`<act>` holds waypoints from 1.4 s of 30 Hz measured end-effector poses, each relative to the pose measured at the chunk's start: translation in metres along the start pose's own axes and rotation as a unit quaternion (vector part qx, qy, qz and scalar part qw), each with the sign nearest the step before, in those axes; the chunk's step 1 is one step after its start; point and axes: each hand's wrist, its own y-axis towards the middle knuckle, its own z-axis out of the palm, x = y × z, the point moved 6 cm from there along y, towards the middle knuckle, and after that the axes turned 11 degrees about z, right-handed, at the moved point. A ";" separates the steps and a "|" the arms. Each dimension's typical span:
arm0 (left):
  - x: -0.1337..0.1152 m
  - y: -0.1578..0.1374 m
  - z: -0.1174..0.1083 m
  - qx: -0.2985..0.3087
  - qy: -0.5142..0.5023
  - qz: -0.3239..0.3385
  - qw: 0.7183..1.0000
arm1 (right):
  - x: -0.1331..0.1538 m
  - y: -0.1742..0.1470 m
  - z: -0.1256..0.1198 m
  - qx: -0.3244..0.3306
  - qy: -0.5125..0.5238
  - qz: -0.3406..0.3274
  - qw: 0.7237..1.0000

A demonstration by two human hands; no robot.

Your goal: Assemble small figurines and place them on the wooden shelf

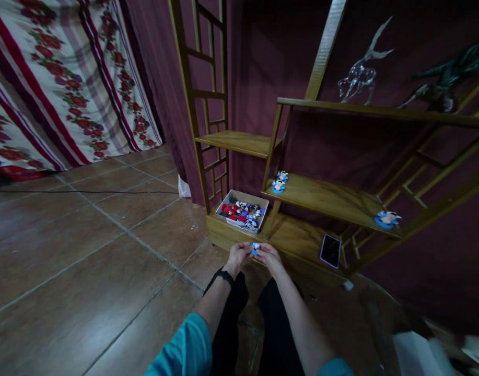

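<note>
A small blue and white figurine (255,247) is held between my two hands, in front of the low shelf edge. My left hand (238,256), with a black band on the wrist, pinches it from the left. From the other side my right hand (269,256) grips it with the fingertips. Just beyond them, a cardboard box (242,225) on the bottom board holds several small figures in red, black, white and purple. Two similar blue figurines (278,186) stand at the left end of the middle shelf, and another blue figurine (387,219) stands at its right end.
The wooden shelf unit (325,201) has posts and lattice sides. A phone or tablet (330,250) lies on its bottom board. Above, a clear deer ornament (359,78) and a dark green statue (445,83) stand on the top shelf. A cable (86,191) crosses the tiled floor.
</note>
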 end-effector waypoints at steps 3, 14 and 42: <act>0.001 0.000 0.000 -0.006 -0.007 -0.012 1.000 | -0.001 0.000 -0.001 0.004 0.009 0.012 1.000; 0.004 0.002 0.004 0.018 -0.016 -0.038 0.999 | -0.003 0.004 -0.004 -0.009 0.014 0.016 1.000; 0.001 -0.001 0.009 0.040 -0.032 -0.057 0.997 | 0.000 0.002 -0.006 -0.025 0.055 0.013 0.998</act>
